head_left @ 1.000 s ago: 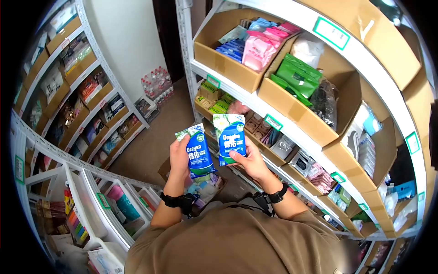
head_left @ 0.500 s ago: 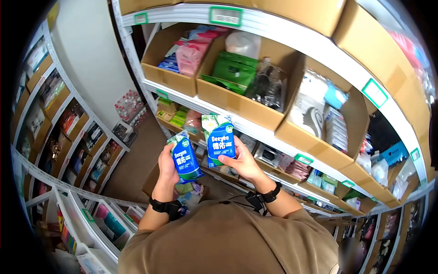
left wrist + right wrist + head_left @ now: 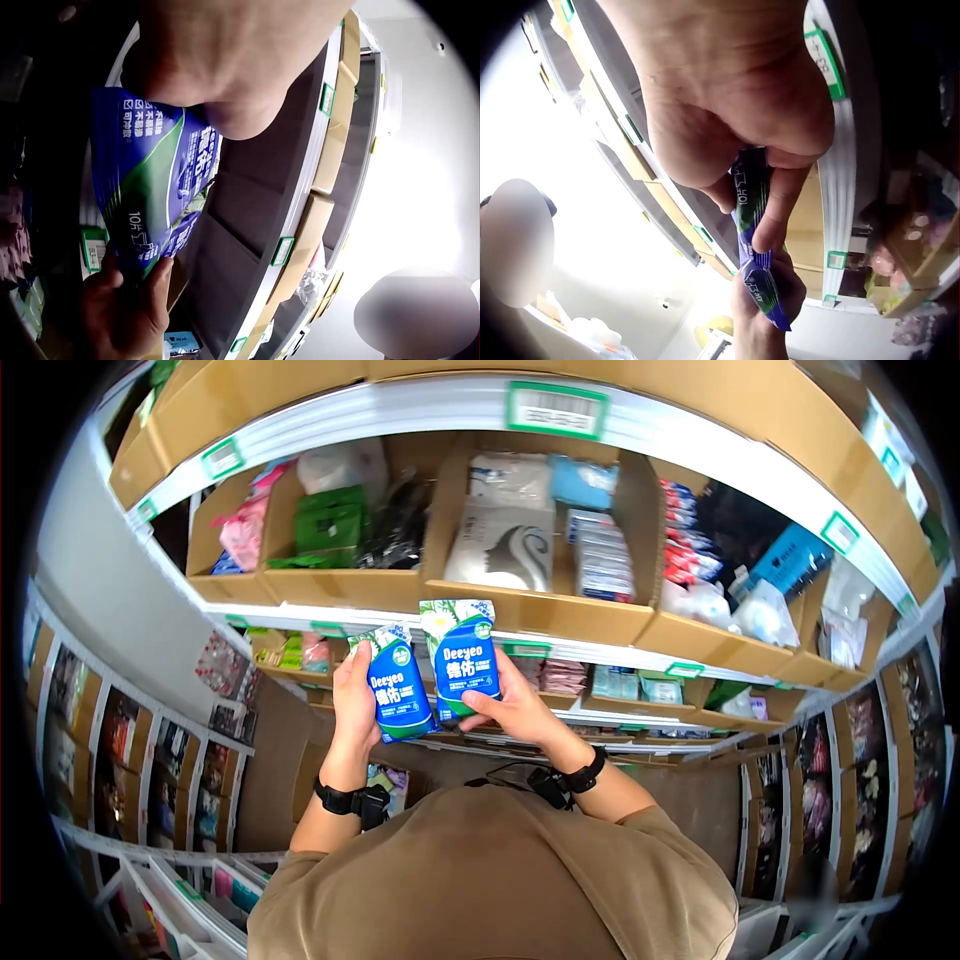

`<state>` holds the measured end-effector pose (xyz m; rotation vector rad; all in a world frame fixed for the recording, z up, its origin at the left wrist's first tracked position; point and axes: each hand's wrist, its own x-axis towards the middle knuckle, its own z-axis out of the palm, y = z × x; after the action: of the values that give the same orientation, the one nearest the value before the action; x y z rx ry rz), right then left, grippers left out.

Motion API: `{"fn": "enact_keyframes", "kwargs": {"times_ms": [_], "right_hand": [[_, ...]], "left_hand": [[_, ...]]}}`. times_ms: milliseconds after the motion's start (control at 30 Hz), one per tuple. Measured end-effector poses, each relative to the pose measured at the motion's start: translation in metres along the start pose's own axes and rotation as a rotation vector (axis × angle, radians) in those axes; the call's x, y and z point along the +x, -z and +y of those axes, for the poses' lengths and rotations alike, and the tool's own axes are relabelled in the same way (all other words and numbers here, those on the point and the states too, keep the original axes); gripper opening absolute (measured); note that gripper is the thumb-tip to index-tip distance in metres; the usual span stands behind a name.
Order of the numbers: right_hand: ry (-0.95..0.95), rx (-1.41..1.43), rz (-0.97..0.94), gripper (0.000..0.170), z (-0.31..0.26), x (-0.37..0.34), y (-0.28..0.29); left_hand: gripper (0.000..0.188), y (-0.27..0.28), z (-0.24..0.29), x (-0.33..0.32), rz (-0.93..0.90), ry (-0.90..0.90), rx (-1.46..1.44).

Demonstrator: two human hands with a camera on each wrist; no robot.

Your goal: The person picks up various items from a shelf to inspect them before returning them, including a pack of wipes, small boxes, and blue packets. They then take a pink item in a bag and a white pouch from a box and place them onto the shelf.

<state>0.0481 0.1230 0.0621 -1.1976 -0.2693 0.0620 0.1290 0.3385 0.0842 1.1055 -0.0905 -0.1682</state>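
Note:
Two blue, green and white packs of wet wipes marked "Deeyeo" are held up side by side in the head view. My left hand (image 3: 354, 700) grips the left pack (image 3: 401, 695) along its left side, and that pack leans to the left. The right pack (image 3: 465, 665) stands a little higher and nearly upright; my right hand (image 3: 512, 705) pinches it at the lower right, thumb on its front and fingers behind. Their inner edges lie right beside each other. In the right wrist view the right hand's pack (image 3: 751, 199) shows edge-on between thumb and fingers.
Ahead stands a white shelf rack (image 3: 400, 410) with cardboard bins of bagged goods, among them green pouches (image 3: 330, 525) and a silver-grey package (image 3: 500, 550). More racks (image 3: 145, 760) line the left and right. A box (image 3: 385, 785) of small packets sits below the hands.
The view has swung right, bringing the rack square in front and showing more shelves on the right. Both packs stay in the same hands, now closer together.

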Motion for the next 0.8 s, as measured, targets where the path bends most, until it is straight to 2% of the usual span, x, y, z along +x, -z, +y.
{"fn": "enact_keyframes", "kwargs": {"times_ms": [267, 500, 600, 733, 800], "right_hand": [[0.070, -0.064, 0.046, 0.057, -0.024, -0.065, 0.057], [0.125, -0.075, 0.196, 0.054, -0.046, -0.119, 0.092], [0.142, -0.064, 0.250, 0.056, -0.043, -0.139, 0.107], [0.180, -0.052, 0.355, 0.058, -0.043, -0.168, 0.120], [0.197, -0.041, 0.372, 0.063, -0.044, -0.186, 0.127]], "left_hand": [[0.032, -0.073, -0.045, -0.006, -0.122, 0.043, 0.017], [0.031, -0.130, -0.070, -0.006, -0.252, 0.118, 0.047], [0.035, -0.152, -0.079, -0.009, -0.302, 0.163, 0.098], [0.032, -0.183, -0.088, -0.013, -0.464, 0.240, 0.129], [0.032, -0.200, -0.102, -0.014, -0.476, 0.246, 0.134]]}}
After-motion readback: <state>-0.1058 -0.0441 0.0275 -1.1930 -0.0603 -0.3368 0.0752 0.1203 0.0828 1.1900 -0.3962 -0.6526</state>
